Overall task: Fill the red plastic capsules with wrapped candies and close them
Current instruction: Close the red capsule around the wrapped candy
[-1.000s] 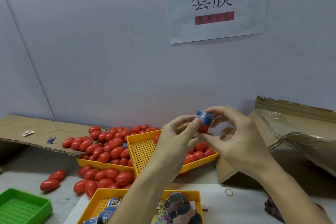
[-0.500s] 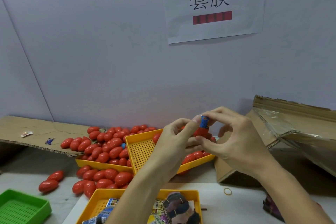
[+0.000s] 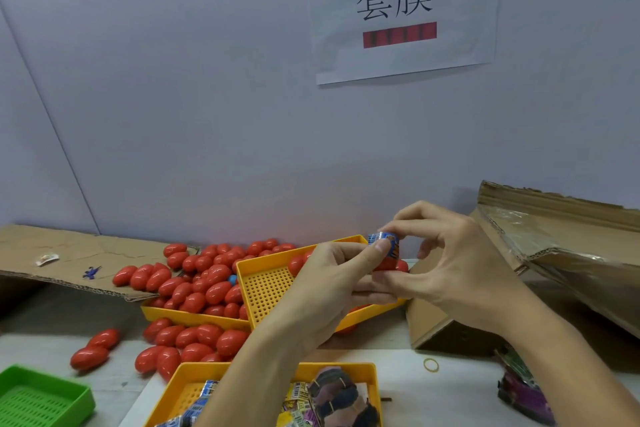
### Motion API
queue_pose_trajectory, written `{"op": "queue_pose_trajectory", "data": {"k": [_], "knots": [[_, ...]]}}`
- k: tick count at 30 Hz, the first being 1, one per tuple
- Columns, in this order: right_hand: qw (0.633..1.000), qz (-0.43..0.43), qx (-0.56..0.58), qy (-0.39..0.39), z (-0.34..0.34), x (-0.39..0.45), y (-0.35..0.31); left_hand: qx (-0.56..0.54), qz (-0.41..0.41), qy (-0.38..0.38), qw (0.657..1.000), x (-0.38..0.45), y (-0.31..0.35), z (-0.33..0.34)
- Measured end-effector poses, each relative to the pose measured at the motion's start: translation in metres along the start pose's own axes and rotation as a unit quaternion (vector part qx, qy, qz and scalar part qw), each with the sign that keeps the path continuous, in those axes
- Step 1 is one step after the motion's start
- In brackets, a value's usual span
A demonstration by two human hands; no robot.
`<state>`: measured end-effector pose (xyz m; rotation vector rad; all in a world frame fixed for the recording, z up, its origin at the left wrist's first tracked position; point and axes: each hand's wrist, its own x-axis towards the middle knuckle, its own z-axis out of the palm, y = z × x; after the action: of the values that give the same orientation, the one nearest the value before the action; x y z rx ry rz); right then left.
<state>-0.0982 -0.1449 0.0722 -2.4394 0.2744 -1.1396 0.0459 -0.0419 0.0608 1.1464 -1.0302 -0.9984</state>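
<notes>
Against a pale lilac wall, at the worktable's twelve o'clock, the left hand [image 3: 332, 284] pinches a red plastic capsule half [image 3: 386, 263] while the right hand [image 3: 446, 263] fingers pinch a blue foil-wrapped candy [image 3: 384, 242]; it sits lower in the shell than a second ago, so closing looks next

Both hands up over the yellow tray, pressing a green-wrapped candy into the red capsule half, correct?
Not quite: the wrapper is blue, not green. The head view shows both the left hand and the right hand over the yellow perforated plastic tray, pressing the small blue-wrapped candy into the red plastic capsule half.
</notes>
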Motion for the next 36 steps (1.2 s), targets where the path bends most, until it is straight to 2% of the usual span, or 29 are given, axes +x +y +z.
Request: {"op": "queue_pose_trajectory", "data": {"k": [3,10,21,25,29,33,36], "knots": [[1.0,-0.004,0.01,-0.007,0.0,-0.001,-0.001,0.0,-0.013,-0.012,1.0,-0.002,0.003,-0.003],[1.0,-0.007,-0.003,-0.004,0.003,0.001,-0.002,0.034,0.021,0.024,0.999,-0.001,0.004,0.0],[0.999,0.006,-0.037,-0.021,0.006,-0.001,0.005,0.213,0.059,0.037,0.975,0.002,-0.005,0.011],[1.0,0.007,0.001,-0.01,0.006,-0.002,0.003,0.199,0.051,0.036,0.978,0.001,-0.002,0.009],[1.0,-0.012,0.009,0.011,0.011,-0.001,0.002,0.162,0.061,0.068,0.983,0.001,-0.002,0.012],[1.0,-0.007,0.013,0.028,0.014,-0.001,0.002,0.241,0.102,0.128,0.957,0.002,-0.007,0.017],[0.999,-0.012,0.033,0.008,0.014,-0.001,0.003,0.294,0.135,0.162,0.932,0.002,-0.008,0.015]]}}
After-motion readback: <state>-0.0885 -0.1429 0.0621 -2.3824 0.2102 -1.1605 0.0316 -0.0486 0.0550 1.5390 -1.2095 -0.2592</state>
